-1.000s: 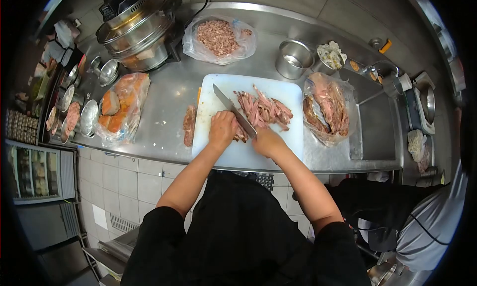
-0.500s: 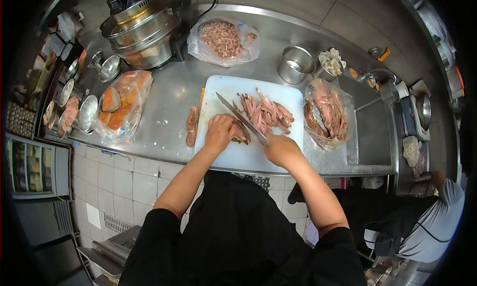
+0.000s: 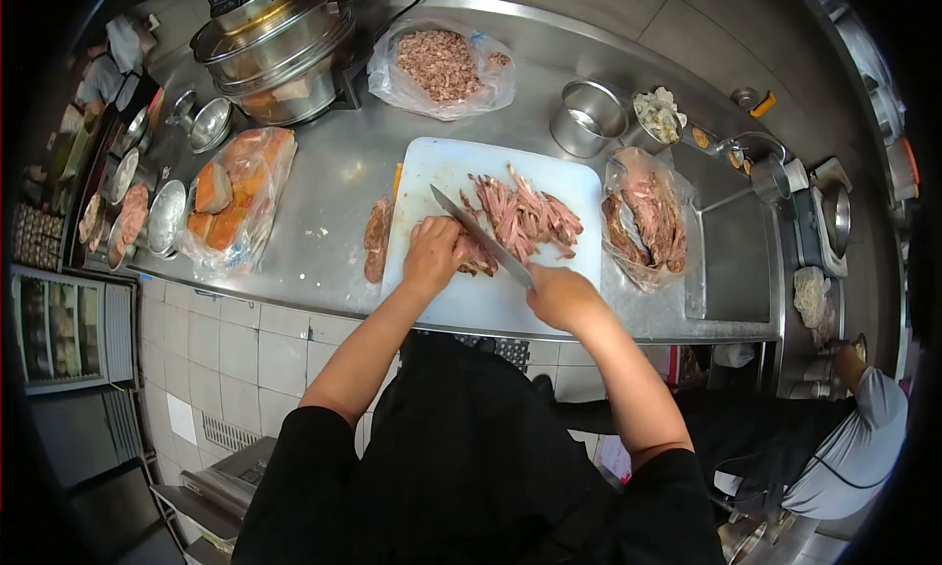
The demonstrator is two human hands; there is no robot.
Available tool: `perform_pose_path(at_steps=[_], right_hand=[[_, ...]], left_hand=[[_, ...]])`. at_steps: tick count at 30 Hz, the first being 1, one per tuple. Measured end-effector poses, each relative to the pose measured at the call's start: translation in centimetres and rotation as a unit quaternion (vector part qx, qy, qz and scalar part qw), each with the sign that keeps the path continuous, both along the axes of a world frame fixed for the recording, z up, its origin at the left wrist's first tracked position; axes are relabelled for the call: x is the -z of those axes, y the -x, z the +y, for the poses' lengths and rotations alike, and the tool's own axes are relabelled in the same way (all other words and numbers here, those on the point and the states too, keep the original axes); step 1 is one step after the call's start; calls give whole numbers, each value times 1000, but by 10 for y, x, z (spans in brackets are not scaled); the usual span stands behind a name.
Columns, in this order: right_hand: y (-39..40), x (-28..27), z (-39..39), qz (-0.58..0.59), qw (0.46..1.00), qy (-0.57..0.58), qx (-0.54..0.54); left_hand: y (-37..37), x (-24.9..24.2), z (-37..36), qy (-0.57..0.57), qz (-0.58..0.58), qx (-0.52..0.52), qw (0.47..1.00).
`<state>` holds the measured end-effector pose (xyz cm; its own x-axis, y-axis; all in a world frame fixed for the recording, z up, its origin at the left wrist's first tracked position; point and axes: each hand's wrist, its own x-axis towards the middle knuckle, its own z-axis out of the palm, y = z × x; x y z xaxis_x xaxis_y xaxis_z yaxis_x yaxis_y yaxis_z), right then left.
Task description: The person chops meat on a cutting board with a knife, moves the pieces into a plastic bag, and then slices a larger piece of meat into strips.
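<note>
My right hand is closed round the handle of a long kitchen knife. Its blade slants up and left across a piece of cooked meat on the white cutting board. My left hand presses down on that piece with curled fingers, just left of the blade, and covers much of it. Right of the knife lies a heap of meat strips. Another long piece of meat rests on the steel counter beside the board's left edge.
A bag of meat chunks sits right of the board, beside a sink. Behind are a bag of diced meat and a steel pot. Bagged orange-brown blocks lie left. A co-worker in a grey shirt is at right.
The view has shifted slightly. Both hands stay at the board, with the knife still at the meat. The co-worker at right has moved a little.
</note>
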<state>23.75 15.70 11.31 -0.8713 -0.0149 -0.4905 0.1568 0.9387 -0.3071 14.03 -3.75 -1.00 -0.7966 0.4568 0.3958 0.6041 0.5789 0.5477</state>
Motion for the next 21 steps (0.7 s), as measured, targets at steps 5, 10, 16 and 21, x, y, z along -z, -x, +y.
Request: perform_pose_path(at_steps=[5, 10, 16, 21], right_hand=[[21, 47, -9, 36, 999, -5, 15], [11, -21, -4, -10, 1000, 6, 5], [22, 43, -16, 21, 999, 4, 24], [18, -15, -8, -13, 999, 33, 26]], left_hand=[[-2, 2, -1, 15, 17, -4, 1000], [0, 3, 0, -30, 23, -4, 999], [1, 1, 0, 5, 20, 0, 1000], [1, 4, 3, -12, 29, -12, 999]])
